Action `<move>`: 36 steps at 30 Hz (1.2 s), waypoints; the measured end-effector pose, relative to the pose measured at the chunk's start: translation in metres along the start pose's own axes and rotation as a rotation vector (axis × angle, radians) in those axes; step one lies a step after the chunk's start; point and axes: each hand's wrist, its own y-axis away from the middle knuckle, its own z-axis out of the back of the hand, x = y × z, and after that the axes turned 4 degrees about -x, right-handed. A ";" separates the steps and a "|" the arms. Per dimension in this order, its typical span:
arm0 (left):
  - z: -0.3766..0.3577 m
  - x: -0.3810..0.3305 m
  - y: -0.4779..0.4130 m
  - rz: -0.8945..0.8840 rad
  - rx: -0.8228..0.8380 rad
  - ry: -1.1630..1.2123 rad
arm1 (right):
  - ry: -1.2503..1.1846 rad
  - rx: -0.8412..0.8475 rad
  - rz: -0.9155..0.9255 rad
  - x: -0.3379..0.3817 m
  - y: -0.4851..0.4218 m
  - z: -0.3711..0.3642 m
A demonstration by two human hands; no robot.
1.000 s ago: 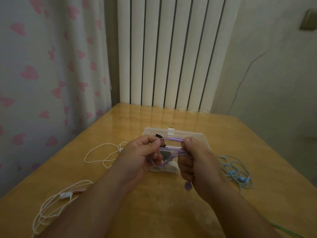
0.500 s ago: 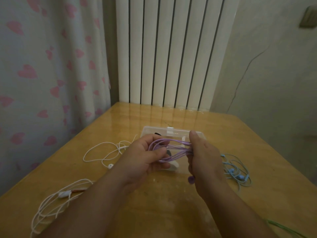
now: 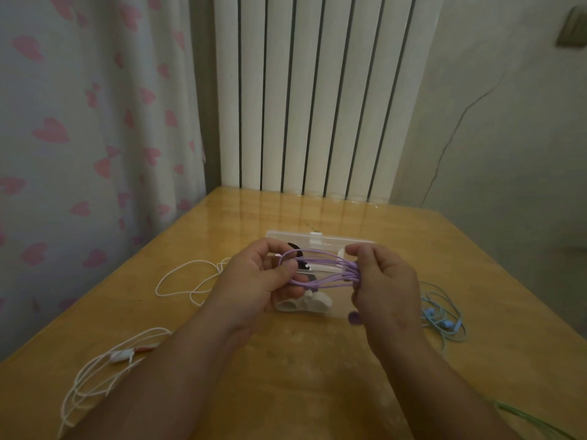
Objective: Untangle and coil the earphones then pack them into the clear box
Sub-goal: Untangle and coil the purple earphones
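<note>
Both hands hold a coil of purple earphones (image 3: 320, 268) in the air above the clear box (image 3: 320, 239), which lies on the wooden table (image 3: 301, 360). My left hand (image 3: 257, 281) pinches the coil's left loop end between thumb and fingers. My right hand (image 3: 384, 281) grips the bunched right end, and a purple earbud (image 3: 355, 318) dangles below it. The box holds dark and white items, partly hidden behind the hands.
White earphones (image 3: 187, 281) lie loose left of the box, and a second white set (image 3: 104, 366) lies at the near left. Blue earphones (image 3: 443, 315) are tangled to the right. A green cable (image 3: 536, 422) shows at the near right edge. Behind the table stands a radiator (image 3: 314, 96).
The hands have drawn slightly apart, stretching the purple coil into a longer flat loop. My right hand turned and now gathers the strands into a bunch.
</note>
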 end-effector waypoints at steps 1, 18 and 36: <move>0.001 0.000 0.000 -0.021 -0.012 -0.048 | 0.030 -0.002 0.028 -0.001 -0.001 0.000; 0.010 -0.005 -0.003 -0.135 -0.131 -0.193 | 0.293 0.713 -0.028 0.019 0.007 0.020; 0.011 -0.002 -0.003 -0.188 -0.168 -0.234 | -0.013 0.785 -0.316 0.009 0.004 0.019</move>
